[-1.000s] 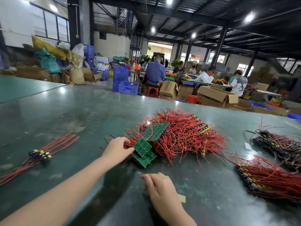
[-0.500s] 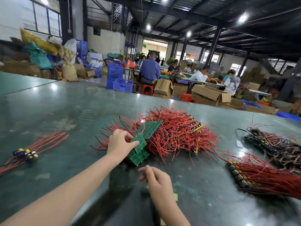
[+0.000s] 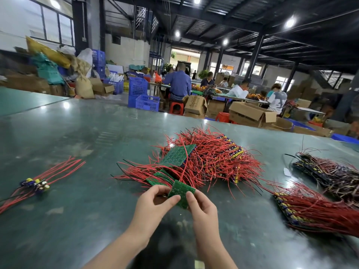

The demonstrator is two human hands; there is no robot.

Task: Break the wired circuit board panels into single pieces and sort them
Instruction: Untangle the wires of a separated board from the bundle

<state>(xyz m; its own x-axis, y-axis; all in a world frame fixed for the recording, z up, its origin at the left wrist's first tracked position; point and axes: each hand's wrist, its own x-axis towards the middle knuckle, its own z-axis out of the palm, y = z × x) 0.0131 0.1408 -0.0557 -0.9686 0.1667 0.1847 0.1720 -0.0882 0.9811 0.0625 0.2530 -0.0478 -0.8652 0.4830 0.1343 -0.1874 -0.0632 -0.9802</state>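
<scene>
Both hands held one green panel [image 3: 181, 194] just above the table [image 3: 77, 129], at the near edge of the red-wired heap [image 3: 209, 158]: the left hand [image 3: 155, 206] pinched its left edge, the right hand [image 3: 202, 206] its lower right edge. Risks, as judged: a wire trailing into the heap could snag and drag neighbouring boards; uneven bending could crack a piece off-line.

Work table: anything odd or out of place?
Only a small white scrap lying loose between the wired board piles. Both hands, left hand and right hand, grip one green panel.
</scene>
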